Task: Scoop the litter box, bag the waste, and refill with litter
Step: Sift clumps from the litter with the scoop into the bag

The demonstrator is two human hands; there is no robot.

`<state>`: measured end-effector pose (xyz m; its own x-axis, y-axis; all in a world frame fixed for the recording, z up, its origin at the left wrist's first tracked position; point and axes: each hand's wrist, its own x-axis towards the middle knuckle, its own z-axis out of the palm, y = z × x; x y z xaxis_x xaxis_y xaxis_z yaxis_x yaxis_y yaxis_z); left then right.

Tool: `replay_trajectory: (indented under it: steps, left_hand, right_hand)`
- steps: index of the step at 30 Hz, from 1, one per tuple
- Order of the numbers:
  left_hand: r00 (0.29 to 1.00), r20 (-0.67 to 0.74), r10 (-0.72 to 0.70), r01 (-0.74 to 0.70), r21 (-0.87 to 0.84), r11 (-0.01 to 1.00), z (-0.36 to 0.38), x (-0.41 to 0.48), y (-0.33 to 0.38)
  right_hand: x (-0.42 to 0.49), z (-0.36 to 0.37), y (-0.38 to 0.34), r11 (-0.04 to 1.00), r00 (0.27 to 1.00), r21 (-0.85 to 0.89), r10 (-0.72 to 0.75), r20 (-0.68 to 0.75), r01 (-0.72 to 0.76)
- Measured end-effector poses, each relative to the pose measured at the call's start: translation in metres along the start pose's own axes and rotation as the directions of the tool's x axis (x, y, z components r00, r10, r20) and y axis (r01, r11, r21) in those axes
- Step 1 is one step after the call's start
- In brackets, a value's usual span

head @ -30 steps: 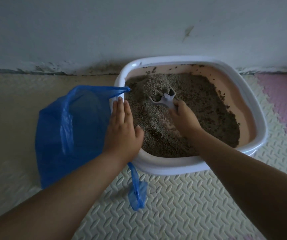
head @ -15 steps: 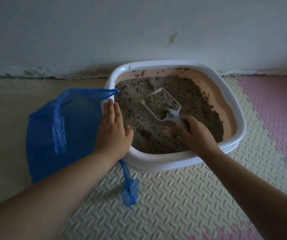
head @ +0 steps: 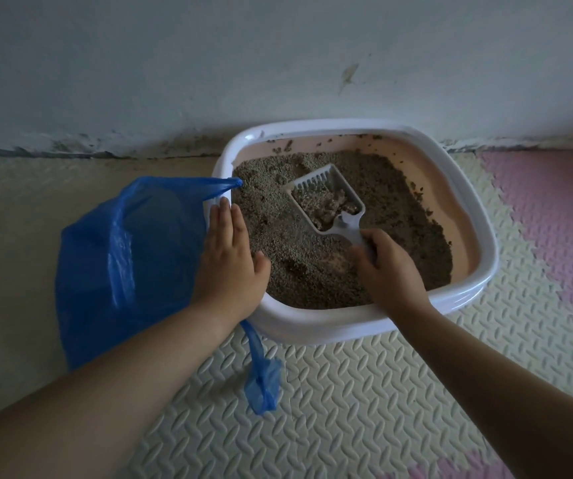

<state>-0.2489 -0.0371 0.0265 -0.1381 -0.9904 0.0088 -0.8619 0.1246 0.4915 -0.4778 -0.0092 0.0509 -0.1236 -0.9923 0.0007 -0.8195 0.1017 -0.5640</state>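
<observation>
A white-rimmed litter box [head: 478, 216] with a pink inner wall stands against the wall, filled with grey-brown litter [head: 399, 243]. My right hand [head: 387, 271] grips the handle of a white slotted scoop [head: 326, 202], which is lifted over the litter with clumps in its pan. A blue plastic bag [head: 122, 264] hangs open along the box's left rim. My left hand [head: 229, 267] rests flat on that rim with straight fingers, pressing the bag's edge against it. One bag handle [head: 260, 375] dangles down in front of the box.
The box and bag sit on a cream foam mat [head: 347, 409] with pink tiles [head: 554, 209] to the right. A stained pale wall [head: 278, 63] runs right behind the box. Litter crumbs stick to the box's inner back wall.
The scoop dug into the litter at the back, then rose and drew toward me with a load of clumps; loose litter has sifted out. My left hand stayed on the rim.
</observation>
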Motion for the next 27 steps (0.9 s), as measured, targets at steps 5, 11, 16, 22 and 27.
replay_trajectory:
  steps: [5,11,16,22,27]
  left_hand:
    - [1.0,0.009,0.003,-0.003,-0.006,1.0,-0.0011,-0.0003,0.0008]
    - [1.0,0.009,0.001,-0.001,-0.006,1.0,-0.0019,-0.0005,0.0008]
    - [1.0,-0.001,0.006,-0.006,0.002,1.0,-0.0007,0.0001,0.0001]
    - [1.0,0.002,-0.002,0.002,-0.004,1.0,-0.0011,-0.0002,0.0008]
    - [1.0,0.002,-0.003,0.003,0.001,1.0,-0.0011,-0.0001,0.0011]
  right_hand:
    - [-0.0012,-0.0009,-0.0001,1.0,1.0,0.002,-0.008,-0.004,0.008]
    - [-0.0009,-0.0006,-0.0002,1.0,1.0,0.002,0.019,-0.02,-0.019]
    - [-0.0019,0.0017,0.0018,1.0,0.999,0.018,0.013,-0.031,-0.013]
    - [-0.0021,0.0008,0.0006,1.0,0.999,0.015,0.018,-0.049,-0.017]
    - [-0.003,0.0013,0.0004,1.0,0.997,0.007,0.008,-0.073,-0.008]
